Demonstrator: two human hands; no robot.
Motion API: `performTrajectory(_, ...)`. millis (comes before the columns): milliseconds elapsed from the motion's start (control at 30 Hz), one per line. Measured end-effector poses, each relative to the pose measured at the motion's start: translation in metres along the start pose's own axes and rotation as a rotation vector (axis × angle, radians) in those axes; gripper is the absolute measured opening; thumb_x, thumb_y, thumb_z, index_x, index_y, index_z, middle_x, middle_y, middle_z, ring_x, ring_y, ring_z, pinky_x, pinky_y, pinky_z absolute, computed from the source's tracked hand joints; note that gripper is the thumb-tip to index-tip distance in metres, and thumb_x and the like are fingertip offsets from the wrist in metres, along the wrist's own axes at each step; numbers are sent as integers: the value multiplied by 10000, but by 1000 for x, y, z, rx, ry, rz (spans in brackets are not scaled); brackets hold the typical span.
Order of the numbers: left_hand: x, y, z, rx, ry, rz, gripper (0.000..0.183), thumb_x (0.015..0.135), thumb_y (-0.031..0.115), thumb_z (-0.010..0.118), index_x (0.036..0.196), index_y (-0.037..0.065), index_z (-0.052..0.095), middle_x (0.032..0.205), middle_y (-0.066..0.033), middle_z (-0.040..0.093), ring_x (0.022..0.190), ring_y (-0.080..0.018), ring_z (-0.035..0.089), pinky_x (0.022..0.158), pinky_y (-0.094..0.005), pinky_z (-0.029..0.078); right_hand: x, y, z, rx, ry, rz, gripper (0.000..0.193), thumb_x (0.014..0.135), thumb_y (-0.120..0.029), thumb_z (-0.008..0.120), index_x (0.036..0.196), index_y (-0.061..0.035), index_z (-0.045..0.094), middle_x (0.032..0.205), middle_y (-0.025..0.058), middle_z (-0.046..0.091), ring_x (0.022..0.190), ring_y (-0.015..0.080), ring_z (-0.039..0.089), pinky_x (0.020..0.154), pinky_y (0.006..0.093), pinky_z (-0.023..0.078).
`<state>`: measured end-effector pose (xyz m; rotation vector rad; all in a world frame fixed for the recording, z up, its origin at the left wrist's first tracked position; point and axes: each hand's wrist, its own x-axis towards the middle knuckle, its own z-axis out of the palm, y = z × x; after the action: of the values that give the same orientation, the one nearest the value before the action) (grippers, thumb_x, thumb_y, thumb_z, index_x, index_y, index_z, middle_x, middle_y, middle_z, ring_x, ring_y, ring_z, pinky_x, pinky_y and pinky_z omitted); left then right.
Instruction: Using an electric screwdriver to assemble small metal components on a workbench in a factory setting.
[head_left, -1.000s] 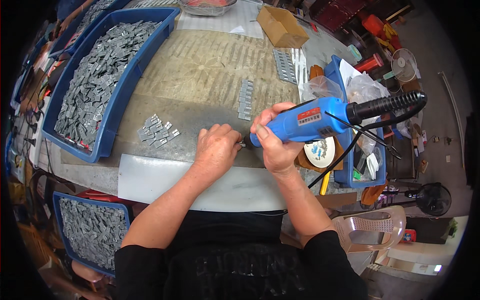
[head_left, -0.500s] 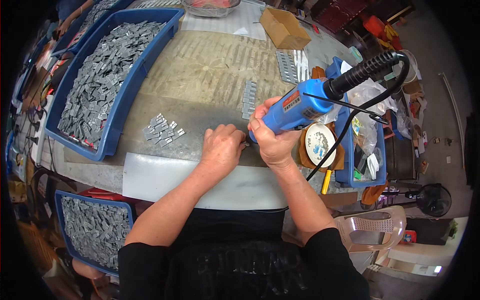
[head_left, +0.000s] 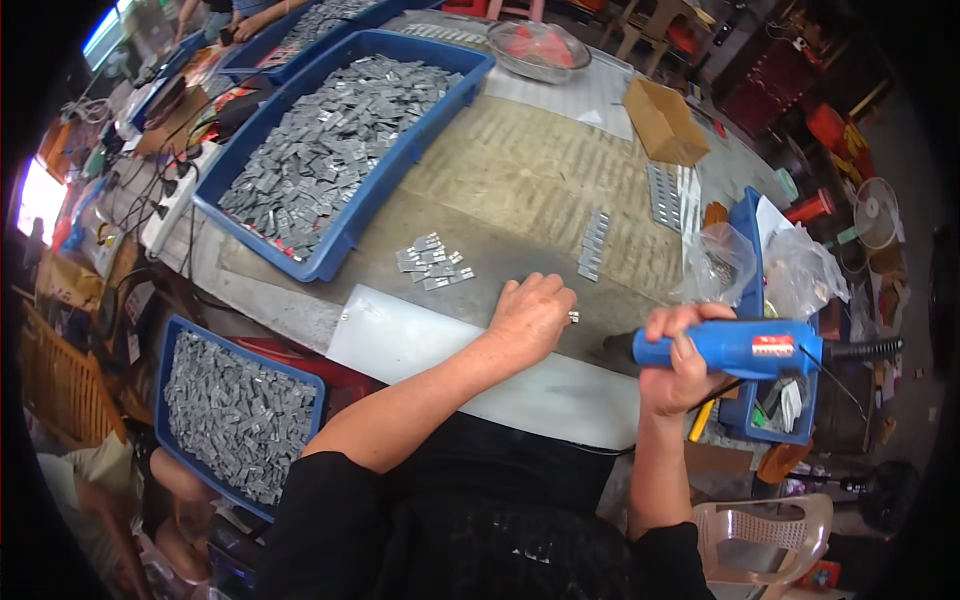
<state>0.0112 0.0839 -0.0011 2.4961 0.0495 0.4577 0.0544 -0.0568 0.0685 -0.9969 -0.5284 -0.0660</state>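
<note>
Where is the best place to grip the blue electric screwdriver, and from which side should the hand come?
Probably around the thick blue body of the screwdriver, as the right hand does now, coming from the side near the person. The tool lies roughly level, its dark tip toward the left hand and its black cord leaving the right end, so a grip at the middle of the body stays clear of both.

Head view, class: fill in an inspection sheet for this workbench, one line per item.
Surface: grey worktable with a pale sheet at the near edge.
Job's things: blue power tool; small metal piece at the left fingertips.
Clutter: loose metal pieces, blue tray of metal pieces, cardboard box, plastic bags.
Grippers: left hand pinches the small piece; right hand grips the tool, lying level.
Cables: black tool cord; wires far left.
Surroundings: floor tray, fan, plastic chair.
</note>
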Motion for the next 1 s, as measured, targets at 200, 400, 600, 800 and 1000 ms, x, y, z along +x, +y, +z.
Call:
performTrajectory(200, -7, -22, -46, -22, 188, -25, 105, 680, 84, 621, 770, 53, 575, 769, -82, 550, 767, -275, 526, 656, -360, 408, -10, -15, -19, -29, -8, -39, 402, 649, -114, 530, 1026, -56, 406, 719, 62, 466, 598, 173, 459, 596, 307, 377)
performTrajectory(400, -21, -72, -91, 133, 296, -281, 87, 671, 77, 619, 742, 47, 580, 770, -114, 565, 785, -294, 543, 678, -382, 428, -15, -21, -30, -17, -2, -39, 410, 655, -150, 521, 1035, -50, 404, 731, 56, 467, 599, 167, 460, 609, 306, 364)
performTrajectory(600, -28, -105, -93, 123, 356, -417, 109, 695, 90, 601, 774, 16, 581, 789, -154, 560, 770, -328, 543, 684, -400, 430, -19, -21, -32, 48, 58, -19, 411, 645, -111, 547, 1032, -60, 416, 703, 61, 477, 581, 175, 466, 571, 306, 389)
performTrajectory(800, -26, -113, -87, 172, 330, -404, 94, 703, 67, 573, 769, 1, 580, 792, -172, 556, 749, -346, 544, 689, -410, 431, -19, -26, -40, 28, 52, -35, 416, 656, -148, 521, 1040, -51, 396, 735, 66, 463, 614, 172, 452, 609, 306, 376)
performTrajectory(1000, -18, -72, -89, 250, 364, -238, 147, 698, 67, 589, 835, 15, 574, 815, -120, 547, 793, -300, 524, 697, -377, 423, -15, -24, -44, 48, 113, -48, 420, 641, -117, 520, 1035, -46, 390, 717, 77, 468, 591, 189, 459, 578, 317, 395)
